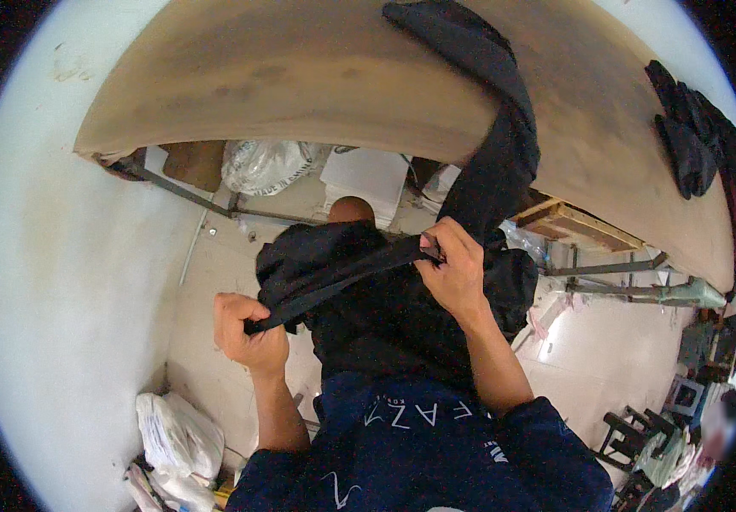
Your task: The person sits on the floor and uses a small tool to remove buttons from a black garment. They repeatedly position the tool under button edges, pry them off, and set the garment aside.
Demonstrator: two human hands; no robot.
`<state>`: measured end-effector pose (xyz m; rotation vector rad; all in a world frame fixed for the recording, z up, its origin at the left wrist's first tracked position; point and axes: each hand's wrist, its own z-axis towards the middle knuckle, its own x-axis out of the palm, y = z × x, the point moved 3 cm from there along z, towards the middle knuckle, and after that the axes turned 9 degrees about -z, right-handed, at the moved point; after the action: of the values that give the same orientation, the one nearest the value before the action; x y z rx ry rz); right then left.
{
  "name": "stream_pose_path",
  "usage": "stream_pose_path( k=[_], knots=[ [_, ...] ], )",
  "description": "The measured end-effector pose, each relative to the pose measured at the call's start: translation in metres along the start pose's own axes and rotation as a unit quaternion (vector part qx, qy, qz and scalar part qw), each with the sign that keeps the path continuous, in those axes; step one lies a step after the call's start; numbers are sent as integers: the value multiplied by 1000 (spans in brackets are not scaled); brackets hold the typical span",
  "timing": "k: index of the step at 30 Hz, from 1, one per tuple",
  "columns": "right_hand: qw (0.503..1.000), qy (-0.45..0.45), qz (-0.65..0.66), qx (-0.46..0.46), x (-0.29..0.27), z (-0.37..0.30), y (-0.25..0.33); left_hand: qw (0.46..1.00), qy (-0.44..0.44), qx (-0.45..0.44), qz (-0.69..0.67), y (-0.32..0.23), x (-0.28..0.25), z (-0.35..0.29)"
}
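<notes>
Head view, clock face centred on the frame: black garment [394, 333] bunched over the wearer's lap, around 6 o'clock, with a narrow black band [342, 286] of cloth stretched above it. Left hand [253, 334], at 8 o'clock, is closed with the band's lower end pinched between thumb and curled fingers; right hand [453, 266], at 3 o'clock, grips the upper end the same way. Holding both ends apart presumably keeps the band taut and flat; the lap likely bears the cloth's weight. A long black length [509, 119] lies over the tan-covered table [300, 98] from 12 o'clock and drops at 1 o'clock behind the right hand; it seems one with the garment, but the join is hidden. Loose folds crowd the space below the band, and the table edge closes off the far side. Around: black cloth heap [692, 141] on the table at 2 o'clock; clear plastic bag [270, 166] under it at 10 to 11; white stack [366, 181] at 12; white bag [180, 435] between 7 and 8; dark stool [637, 435] at 4, well apart from the hands
</notes>
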<state>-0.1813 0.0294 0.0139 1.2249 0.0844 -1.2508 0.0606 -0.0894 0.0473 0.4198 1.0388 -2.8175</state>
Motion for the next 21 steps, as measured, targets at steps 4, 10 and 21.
stream_pose_path(
  k=[4,10,21],
  knots=[
    [998,-63,-14,-5,-16,-4,2,1000,-17,9,23,13,-3,-10],
    [992,-98,73,-36,-27,-2,5,997,-3,-34,69,22,-6,-8],
    [989,20,146,20,-45,-3,26,935,318,-116,-108,-40,52,-3]
  ],
)
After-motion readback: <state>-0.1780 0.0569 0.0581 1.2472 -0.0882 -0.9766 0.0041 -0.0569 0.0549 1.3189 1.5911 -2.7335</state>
